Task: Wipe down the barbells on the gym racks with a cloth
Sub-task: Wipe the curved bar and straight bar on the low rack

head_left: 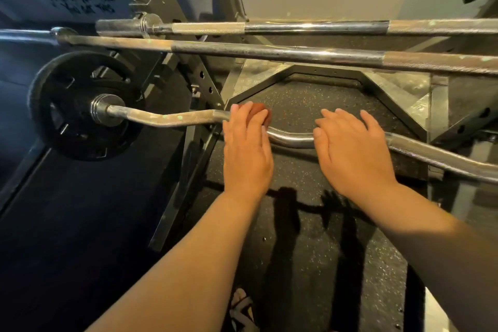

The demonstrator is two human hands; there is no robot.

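I have the left hand pressing the cloth flat-fingered onto the racked curl bar to rub it, the right hand lying open on the bar to steady it.

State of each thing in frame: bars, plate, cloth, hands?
Curl bar: horizontal, both hands on it.
Plate: loaded on curl bar's left end.
Cloth: pressed on curl bar under left hand.
Left hand: flat, pressing cloth.
Right hand: flat on curl bar.
Near straight bar: untouched.
Far straight bar: untouched.
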